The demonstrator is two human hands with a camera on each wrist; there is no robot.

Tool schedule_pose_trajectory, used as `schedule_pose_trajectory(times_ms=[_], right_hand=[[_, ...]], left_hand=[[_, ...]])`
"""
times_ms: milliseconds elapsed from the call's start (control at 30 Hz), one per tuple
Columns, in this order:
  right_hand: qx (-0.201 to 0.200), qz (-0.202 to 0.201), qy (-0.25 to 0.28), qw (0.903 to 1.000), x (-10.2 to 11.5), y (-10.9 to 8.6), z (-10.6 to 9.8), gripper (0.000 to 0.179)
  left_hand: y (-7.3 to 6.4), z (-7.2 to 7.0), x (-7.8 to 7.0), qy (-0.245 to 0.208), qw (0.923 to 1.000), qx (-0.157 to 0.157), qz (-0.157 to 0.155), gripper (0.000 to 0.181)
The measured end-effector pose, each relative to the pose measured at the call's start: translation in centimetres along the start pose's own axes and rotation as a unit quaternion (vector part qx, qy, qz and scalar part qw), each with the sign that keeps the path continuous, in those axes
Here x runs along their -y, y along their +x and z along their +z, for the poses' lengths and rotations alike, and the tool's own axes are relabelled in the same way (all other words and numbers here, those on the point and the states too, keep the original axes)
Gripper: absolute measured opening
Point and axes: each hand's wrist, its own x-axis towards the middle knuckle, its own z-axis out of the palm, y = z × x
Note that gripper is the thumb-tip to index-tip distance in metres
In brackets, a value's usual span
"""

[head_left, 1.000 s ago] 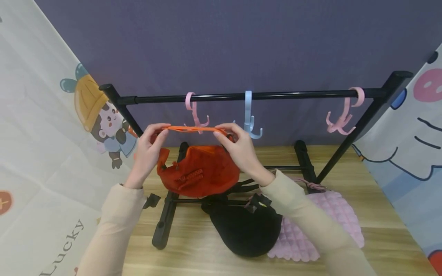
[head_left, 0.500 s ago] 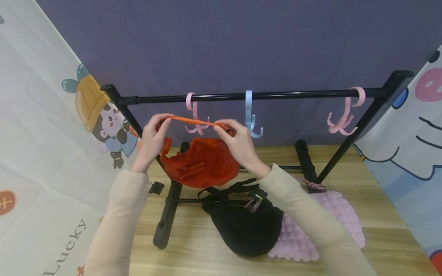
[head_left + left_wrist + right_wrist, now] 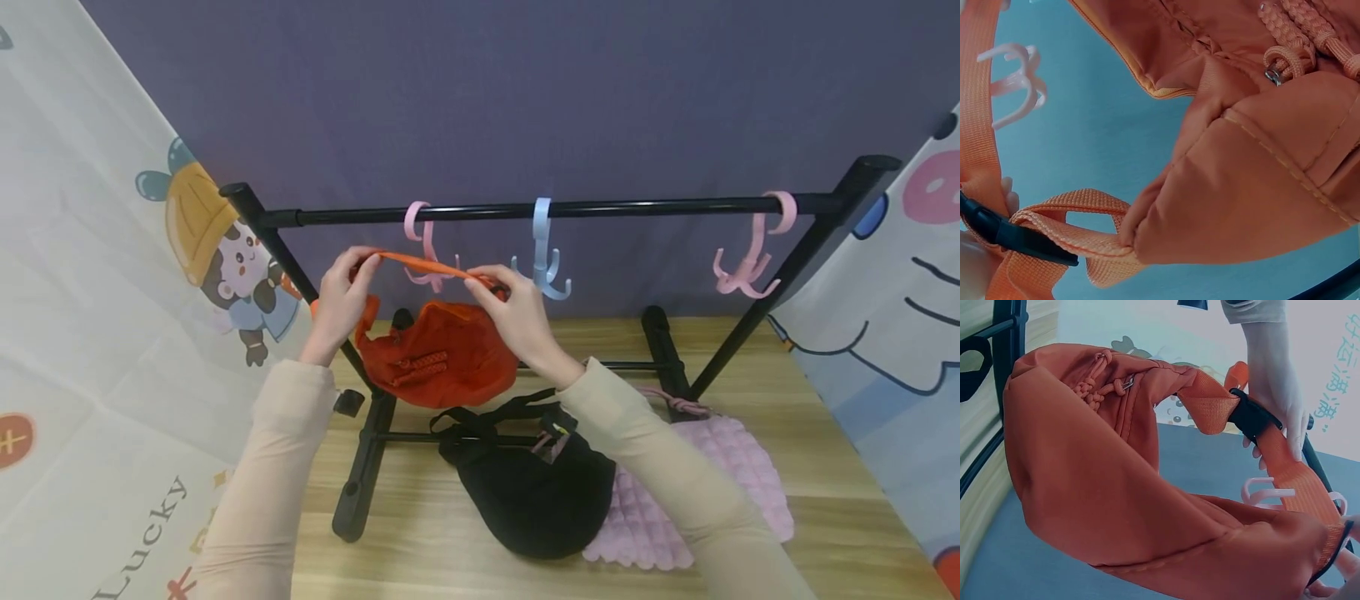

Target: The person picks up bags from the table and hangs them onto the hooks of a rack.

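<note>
1. Left hand (image 3: 339, 296): thumb and fingertips pinch one end of the orange strap (image 3: 423, 263). Right wrist view puts this hand right at the black buckle (image 3: 1254, 419), fingers along the webbing.
2. Right hand (image 3: 517, 312): thumb and fingers pinch the other end of the strap, next to the bag's right end. Finger gap is narrow on both hands.
3. Strap runs taut between the hands, sloping down from left hand to right hand.
4. Orange bag (image 3: 446, 358) hangs below the strap, off the floor, between the forearms. Braided cord pulls (image 3: 1291, 31) show on its front.
5. Strap crosses in front of the left pink hook (image 3: 428, 242) in the head view; can't tell if they touch.
6. Left pink hook, blue hook (image 3: 542, 242) and right pink hook (image 3: 753, 250) all hang on the black rail (image 3: 637, 207). Blue one sits between the pink ones, near the right hand.
7. Black bag (image 3: 536, 500) lies on the wood-grain floor (image 3: 405, 554) at the rack's lower bar, its straps toward the rack.
8. Pink quilted bag (image 3: 738, 467) lies just beside it, partly hidden by the right sleeve (image 3: 660, 467).
9. Dark blue-grey panel (image 3: 480, 100) stands behind the rack; printed cartoon sheet (image 3: 75, 292) on the left.
</note>
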Motion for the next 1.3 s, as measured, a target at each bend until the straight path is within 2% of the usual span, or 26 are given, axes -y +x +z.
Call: schedule_pose_trajectory(times_ms=[200, 333, 600, 800, 1000, 1300], right_hand=[[-0.006, -0.031, -0.018, 0.9993, -0.4, -0.1, 0.3, 0.026], [-0.01, -0.044, -0.021, 0.9988, -0.2, -0.2, 0.3, 0.026], [-0.016, -0.046, -0.02, 0.9986, 0.3, -0.2, 0.2, 0.028], [-0.007, -0.042, -0.024, 0.9988, 0.2, -0.2, 0.4, 0.027], [-0.005, -0.036, -0.028, 0.9989, -0.2, -0.3, 0.6, 0.027], [-0.005, -0.038, -0.048, 0.9981, -0.8, -0.1, 0.7, 0.027]], left_hand=[[0.0, 0.1, 0.0, -0.003, 0.9999, -0.013, -0.001, 0.03], [0.2, 0.1, -0.1, -0.001, 0.9996, -0.027, 0.012, 0.027], [0.4, 0.0, -0.8, 0.01, 0.9977, -0.045, 0.049, 0.026], [0.2, 0.1, -0.6, 0.022, 0.9964, -0.048, 0.066, 0.023], [0.1, 0.3, -0.1, 0.028, 0.9974, -0.035, 0.057, 0.022], [-0.1, 0.6, 0.4, 0.043, 0.9986, -0.014, 0.026, 0.025]])
